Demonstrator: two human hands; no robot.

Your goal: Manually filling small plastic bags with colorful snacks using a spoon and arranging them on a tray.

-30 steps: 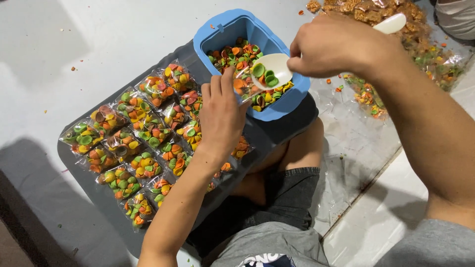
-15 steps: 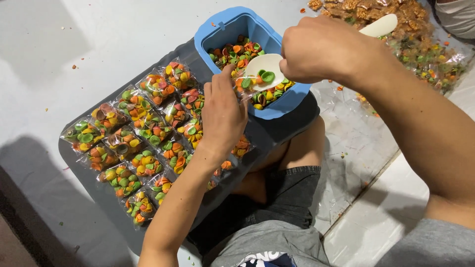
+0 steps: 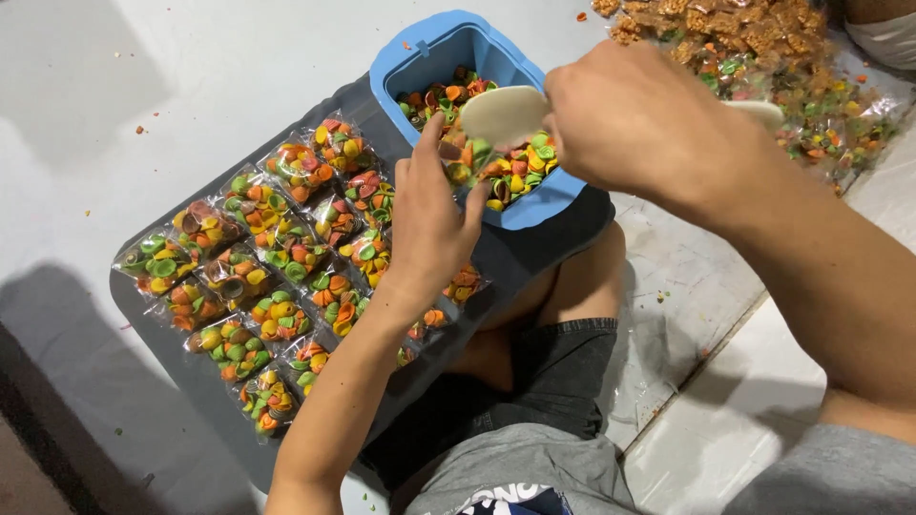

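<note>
right hand (image 3: pixel 639 119) clenched round a white spoon (image 3: pixel 503 113), tipped over the blue tub (image 3: pixel 410 67) of orange, green and yellow shell snacks (image 3: pixel 506 172). left hand (image 3: pixel 429 219) pinching something small, unclear what, over snack packets (image 3: pixel 258 257) on a grey tray (image 3: pixel 200 391).

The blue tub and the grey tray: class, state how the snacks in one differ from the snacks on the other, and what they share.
In the blue tub the snacks lie loose in one heap; on the grey tray they sit sealed in small clear packets. The tub's heap is jumbled, while the packets lie in rows. The white scoop in the right hand hangs over the tub; the left hand rests on the packets. Both hold the same orange, green and yellow pieces.
</note>
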